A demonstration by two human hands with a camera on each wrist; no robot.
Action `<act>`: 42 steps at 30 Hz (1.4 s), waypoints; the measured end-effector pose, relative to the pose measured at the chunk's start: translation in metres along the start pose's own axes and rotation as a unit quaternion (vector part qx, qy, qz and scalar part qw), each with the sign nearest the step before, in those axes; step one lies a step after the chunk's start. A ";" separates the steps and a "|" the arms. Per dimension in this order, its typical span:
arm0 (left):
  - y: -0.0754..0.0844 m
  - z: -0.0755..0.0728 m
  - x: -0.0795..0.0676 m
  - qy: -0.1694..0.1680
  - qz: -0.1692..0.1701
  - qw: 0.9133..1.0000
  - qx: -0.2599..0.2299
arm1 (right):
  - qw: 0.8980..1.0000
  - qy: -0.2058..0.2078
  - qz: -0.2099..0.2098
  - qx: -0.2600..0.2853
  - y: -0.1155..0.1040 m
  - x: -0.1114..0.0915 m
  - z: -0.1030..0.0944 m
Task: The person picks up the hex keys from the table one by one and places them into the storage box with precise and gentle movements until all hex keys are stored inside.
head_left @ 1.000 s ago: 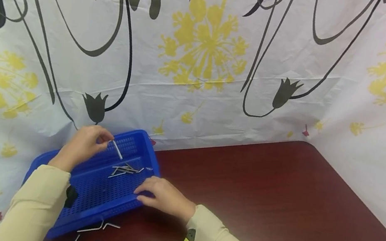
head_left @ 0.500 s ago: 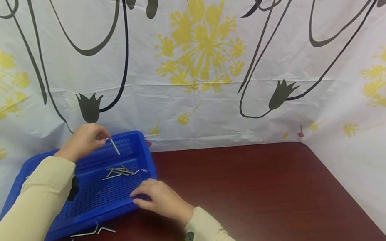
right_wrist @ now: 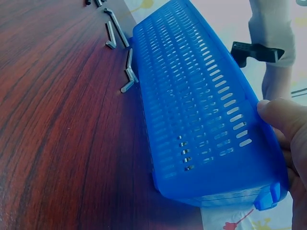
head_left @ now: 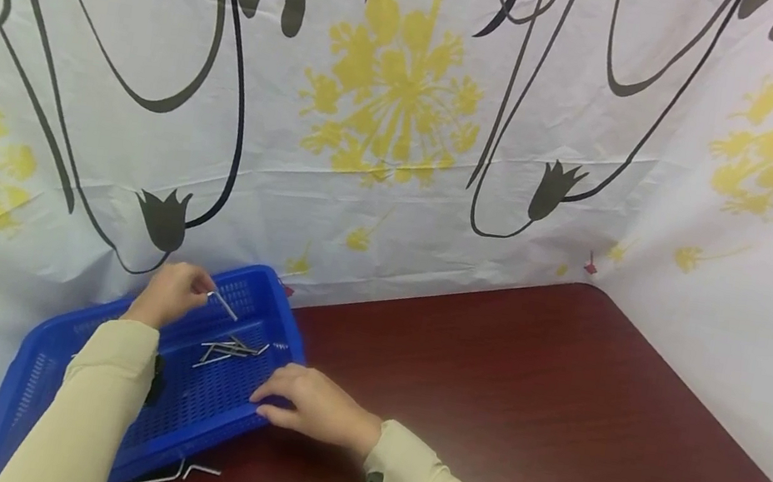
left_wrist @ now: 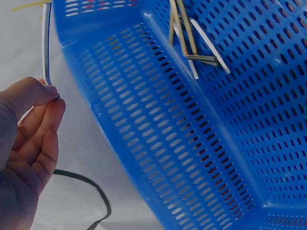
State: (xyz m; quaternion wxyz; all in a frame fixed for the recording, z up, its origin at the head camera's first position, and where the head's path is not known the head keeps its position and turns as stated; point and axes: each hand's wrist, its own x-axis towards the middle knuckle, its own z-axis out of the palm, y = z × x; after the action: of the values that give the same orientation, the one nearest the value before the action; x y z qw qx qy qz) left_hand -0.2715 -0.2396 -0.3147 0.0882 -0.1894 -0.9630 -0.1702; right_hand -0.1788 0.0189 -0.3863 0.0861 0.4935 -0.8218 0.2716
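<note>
My left hand [head_left: 173,296] pinches a silver hex key [head_left: 224,306] near its bent end, over the far side of the blue basket [head_left: 191,439]. In the left wrist view, thumb and fingertips close on the short leg of this hex key [left_wrist: 46,45], and the long leg points away from the hand. Several more hex keys [head_left: 228,351] lie crossed in a small pile on the perforated basket floor. My right hand [head_left: 318,407] holds the basket's near right rim, its thumb [right_wrist: 271,110] laid over the edge in the right wrist view.
On the dark red wooden table [head_left: 457,370], several loose hex keys [right_wrist: 128,81] lie along the basket's near side. A white patterned sheet [head_left: 361,212] hangs behind the table and on the right. The basket's far side stands close against it.
The head view has turned slightly, shifting the scene left. My left hand, still pinching the hex key, is a little lower and further right over the basket. My right hand stays on the rim.
</note>
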 end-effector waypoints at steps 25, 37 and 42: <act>-0.027 0.045 -0.017 -0.057 -0.065 0.995 -0.041 | 1.000 0.009 -0.025 -0.011 -0.007 -0.003 0.008; -0.031 0.070 -0.019 -0.083 -0.096 0.991 -0.043 | 0.999 0.021 -0.029 -0.017 -0.005 -0.003 0.008; -0.037 0.081 -0.019 -0.091 -0.097 0.991 -0.024 | 0.999 0.029 -0.032 -0.026 -0.004 -0.003 0.008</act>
State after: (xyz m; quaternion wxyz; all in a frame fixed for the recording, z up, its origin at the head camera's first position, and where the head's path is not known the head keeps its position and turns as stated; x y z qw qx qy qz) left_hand -0.2770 -0.2494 -0.4050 -0.0214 -0.1118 -0.9765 -0.1830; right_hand -0.1732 0.0153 -0.3927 0.1311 0.5089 -0.8097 0.2614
